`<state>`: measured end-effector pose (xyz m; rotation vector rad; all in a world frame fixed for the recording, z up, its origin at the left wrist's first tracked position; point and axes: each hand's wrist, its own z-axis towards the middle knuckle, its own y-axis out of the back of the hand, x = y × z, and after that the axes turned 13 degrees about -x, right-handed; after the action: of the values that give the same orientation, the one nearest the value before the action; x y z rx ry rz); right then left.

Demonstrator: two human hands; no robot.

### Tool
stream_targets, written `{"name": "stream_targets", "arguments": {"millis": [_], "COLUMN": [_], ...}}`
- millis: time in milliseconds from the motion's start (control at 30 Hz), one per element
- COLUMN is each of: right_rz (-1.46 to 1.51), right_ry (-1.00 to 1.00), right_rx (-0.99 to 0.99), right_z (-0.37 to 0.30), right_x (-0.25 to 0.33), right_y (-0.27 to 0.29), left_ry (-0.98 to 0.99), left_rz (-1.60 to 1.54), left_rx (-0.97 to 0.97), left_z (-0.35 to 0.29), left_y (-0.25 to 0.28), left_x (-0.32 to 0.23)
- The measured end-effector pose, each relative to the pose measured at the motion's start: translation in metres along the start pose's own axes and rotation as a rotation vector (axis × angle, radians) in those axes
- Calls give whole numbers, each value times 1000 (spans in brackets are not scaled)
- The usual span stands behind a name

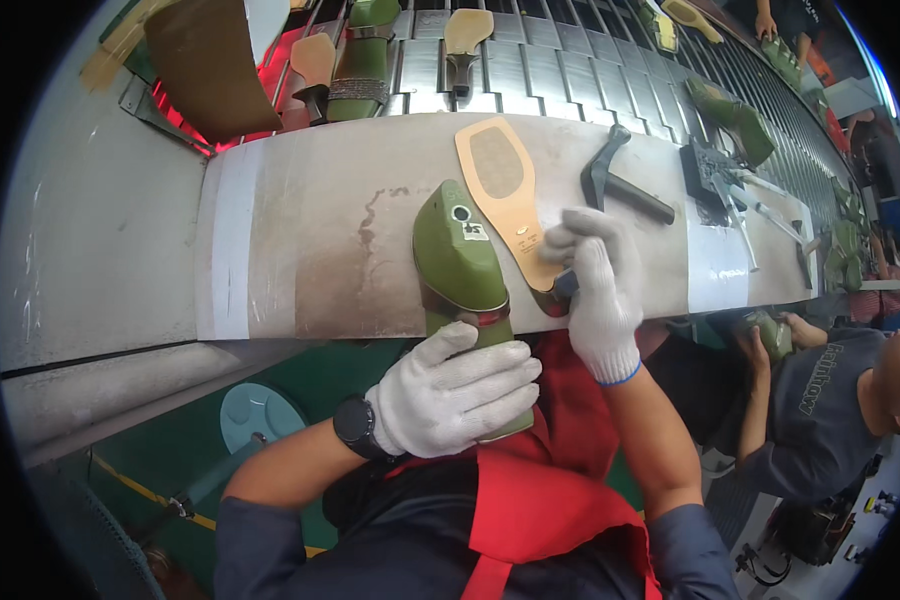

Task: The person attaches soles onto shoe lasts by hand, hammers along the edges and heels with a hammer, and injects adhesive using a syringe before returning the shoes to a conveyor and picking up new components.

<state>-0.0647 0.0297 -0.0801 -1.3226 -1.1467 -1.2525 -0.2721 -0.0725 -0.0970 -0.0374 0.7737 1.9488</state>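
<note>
1. Head view, hands: the left hand [457, 397], in a white knit glove with a black wristwatch [355, 427] above the cuff, is wrapped around the lower end of a green shoe last [459, 262], fingers curled over it and thumb on top
2. Head view, right hand [597, 290]: also gloved in white with a blue cuff edge, it is closed on the near end of a tan insole board [501, 195], fingers folded over the board where it meets a dark red piece at the bench edge
3. Held objects: the last lies with its upper end on the grey workbench [300, 250] and its lower end overhanging toward the person's red apron [540, 480]; a round hole and a small label show on its top face. The insole lies flat just beside the last, on its right, its darker oval patch facing up
4. Bench, right of the hands: a dark hammer [618, 180] lies near the insole, and a black metal tool [715, 185] lies farther right
5. Beyond the bench: a slatted metal conveyor [530, 70] carries further green lasts [362, 55] and tan insoles
6. Lower right: another person in a grey shirt [820, 410] holds a green last near the bench edge
</note>
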Motion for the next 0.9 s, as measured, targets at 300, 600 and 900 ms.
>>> {"name": "stream_targets", "arguments": {"millis": [300, 600, 900], "right_rz": [-698, 210, 224], "right_ry": [688, -41, -527], "right_rx": [-120, 44, 254], "right_z": [-36, -115, -90], "right_x": [-16, -4, -35], "right_y": [17, 83, 49], "left_ry": [2, -58, 332], "left_rz": [29, 24, -313], "left_rx": [71, 40, -117], "left_z": [1, -10, 97], "left_y": [2, -5, 73], "left_x": [-4, -5, -4]}}
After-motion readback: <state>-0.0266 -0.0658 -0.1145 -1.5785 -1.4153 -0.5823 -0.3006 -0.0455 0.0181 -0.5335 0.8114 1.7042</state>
